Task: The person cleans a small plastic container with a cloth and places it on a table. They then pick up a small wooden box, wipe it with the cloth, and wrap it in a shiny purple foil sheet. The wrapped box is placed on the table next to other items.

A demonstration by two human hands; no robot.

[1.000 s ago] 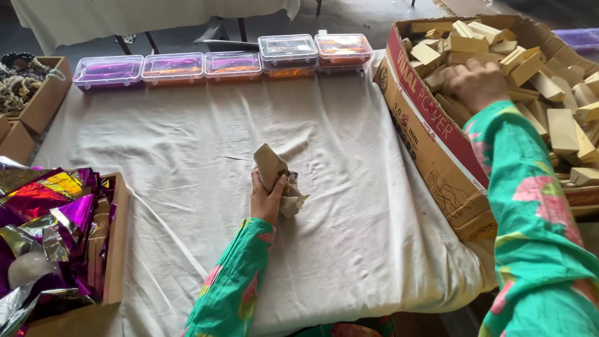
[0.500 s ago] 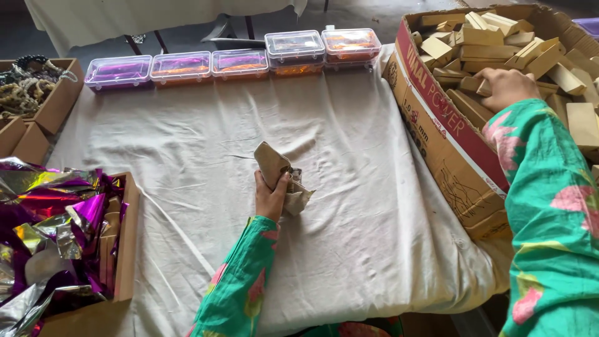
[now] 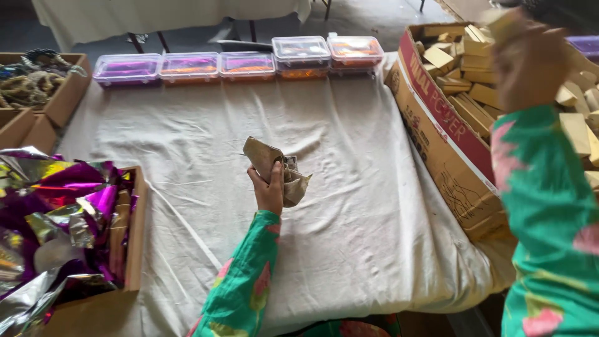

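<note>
Table cloth: a white sheet is spread over the whole work surface, taken as the landmark; its middle is kept bare as working room.
Cardboard carton: set at the cloth's right edge and filled with tan blocks, within easy reach of the right arm.
Foil tray: a shallow box of purple and silver foil sheets is placed at the cloth's near left corner.
Lidded tubs: five clear tubs are lined along the cloth's far edge, out of the working area.
Right hand: raised above the carton and blurred; a tan block appears to be carried, but the finger state cannot be told.
Left hand: held over the cloth's middle, fingers clamped on the paper wrapper.
Paper wrapper: a crumpled brown piece, kept lifted just above the cloth.
</note>
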